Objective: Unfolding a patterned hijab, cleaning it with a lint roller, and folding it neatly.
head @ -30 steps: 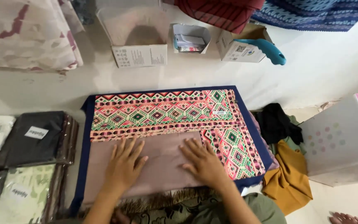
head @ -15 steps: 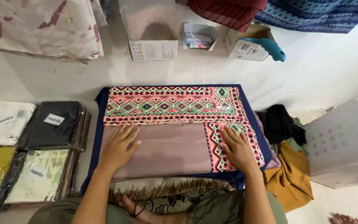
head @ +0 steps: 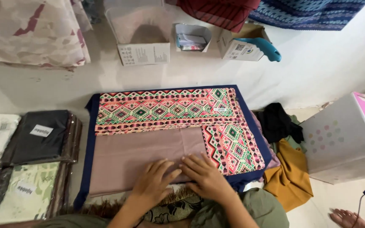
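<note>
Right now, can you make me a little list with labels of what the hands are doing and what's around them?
left hand: flat on the plain mauve part of the folded cloth
right hand: flat on the same cloth, beside the left hand
cloth pattern: pink and green diamonds, navy border
left of cloth: wrapped fabric packs
right of cloth: mustard cloth, black cloth
behind: open boxes
</note>
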